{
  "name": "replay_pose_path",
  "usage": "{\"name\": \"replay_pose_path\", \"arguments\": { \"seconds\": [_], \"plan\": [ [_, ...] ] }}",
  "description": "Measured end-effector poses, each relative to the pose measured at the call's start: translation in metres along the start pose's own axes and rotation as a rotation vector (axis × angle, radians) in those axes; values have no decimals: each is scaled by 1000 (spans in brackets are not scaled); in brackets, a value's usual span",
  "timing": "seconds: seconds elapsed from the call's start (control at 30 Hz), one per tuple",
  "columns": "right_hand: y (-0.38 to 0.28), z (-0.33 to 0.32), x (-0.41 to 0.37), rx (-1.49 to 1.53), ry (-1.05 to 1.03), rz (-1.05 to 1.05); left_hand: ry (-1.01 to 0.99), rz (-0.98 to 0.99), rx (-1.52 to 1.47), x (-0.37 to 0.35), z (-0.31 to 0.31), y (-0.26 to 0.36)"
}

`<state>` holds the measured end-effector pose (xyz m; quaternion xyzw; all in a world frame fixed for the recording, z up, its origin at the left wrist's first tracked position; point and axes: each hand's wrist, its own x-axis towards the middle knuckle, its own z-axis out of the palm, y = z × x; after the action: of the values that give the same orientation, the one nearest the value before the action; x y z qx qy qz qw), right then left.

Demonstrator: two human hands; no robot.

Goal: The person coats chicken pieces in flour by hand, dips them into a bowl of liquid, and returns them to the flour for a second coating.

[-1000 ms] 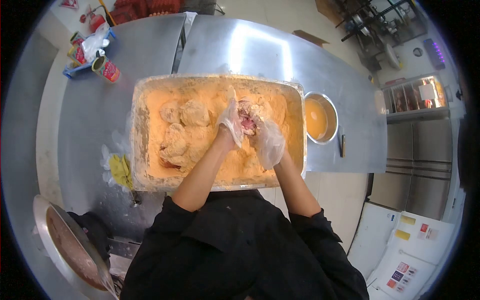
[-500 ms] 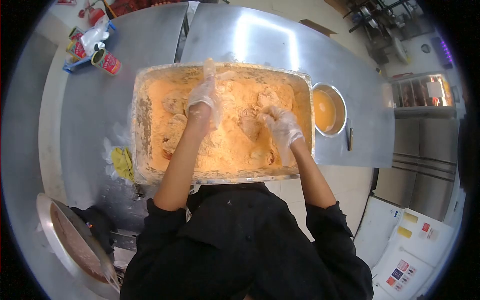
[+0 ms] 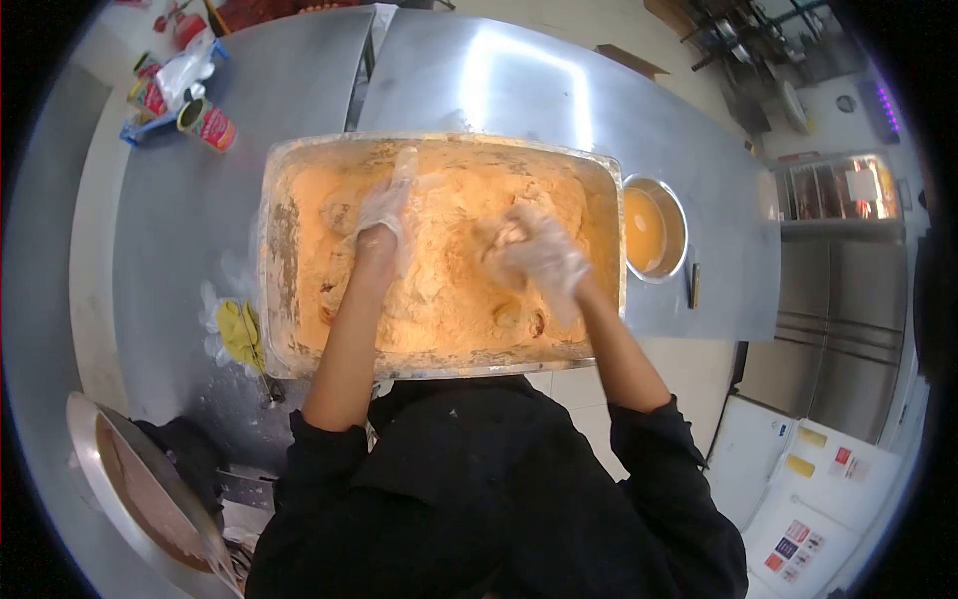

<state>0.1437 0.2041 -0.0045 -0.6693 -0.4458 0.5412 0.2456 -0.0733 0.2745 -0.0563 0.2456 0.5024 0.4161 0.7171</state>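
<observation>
A large metal tray (image 3: 277, 215) holds orange-yellow flour and several coated pieces that look like meat. My left hand (image 3: 384, 210), in a clear plastic glove, is over the left half of the flour, its fingers stretched toward the tray's far side. On the right, my gloved right hand (image 3: 544, 255) is blurred by motion, with its fingers closed round a flour-coated piece (image 3: 507, 236). Another piece (image 3: 507, 317) lies half buried near the tray's front edge. Part of a piece (image 3: 339, 215) shows beside my left wrist.
Right of the tray stands a metal bowl (image 3: 654, 228) of orange liquid, with a small dark object (image 3: 696, 286) beside it. A yellow cloth (image 3: 239, 332) lies left of the tray. Cans (image 3: 208, 125) stand at the back left; a large pan (image 3: 150, 489) is at lower left.
My left hand has moved left and slightly nearer to me. My right hand has shifted a little left, and the piece by its fingers has moved with it.
</observation>
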Motion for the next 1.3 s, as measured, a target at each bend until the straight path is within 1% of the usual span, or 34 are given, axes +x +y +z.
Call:
{"name": "replay_pose_path", "arguments": {
  "seconds": [0.03,0.1,0.2,0.23,0.3,0.37,0.43,0.53,0.57,0.6,0.67,0.7,0.77,0.83,0.9,0.93,1.0,1.07,1.13,1.2,1.23,1.3],
  "plan": [
    [-13,-10,-8,137,102,20,-12,-3,-20,-2,-1,2],
    [-18,-36,-2,-203,384,-102,-55,-18,-86,2,-4,-1],
    [-11,-44,6,70,400,-121,-84,-19,-176,5,2,-7],
    [-18,-34,5,-112,359,-81,-89,-17,-203,4,10,-6],
    [-38,-1,-12,-151,165,-124,-87,45,-61,-1,25,4],
    [-45,32,-16,-123,86,-206,-55,300,224,3,30,7],
    [-40,55,-2,-150,-45,-317,3,758,644,16,26,7],
    [-38,79,9,-173,-152,-315,168,568,614,8,28,21],
    [-38,86,6,-113,-166,-328,74,686,628,21,7,8],
    [-47,94,-5,-52,-183,-337,-22,797,641,43,-30,-19],
    [-50,103,-14,21,-210,-354,-91,770,423,46,-47,-23],
    [-49,106,-14,33,-218,-362,-62,630,199,31,-33,-7],
    [-38,108,-3,71,-226,-393,-4,506,-54,16,-22,7],
    [-16,90,23,124,-226,-434,53,544,-115,9,-23,14],
    [-40,59,30,306,43,139,117,411,-225,18,-50,20],
    [-38,53,44,10,79,115,150,340,-281,23,-66,18],
    [-19,52,74,-584,156,58,87,721,51,48,-96,-13],
    [5,69,89,-551,182,45,137,674,290,45,-89,-5],
    [8,74,88,-547,179,8,310,192,404,6,-36,25],
    [1,62,72,-570,156,-48,234,186,418,11,-35,9],
    [-3,58,65,-484,174,-26,193,182,424,11,-31,6],
    [-11,47,51,-317,215,17,152,72,525,8,-18,6]
  ]
}}
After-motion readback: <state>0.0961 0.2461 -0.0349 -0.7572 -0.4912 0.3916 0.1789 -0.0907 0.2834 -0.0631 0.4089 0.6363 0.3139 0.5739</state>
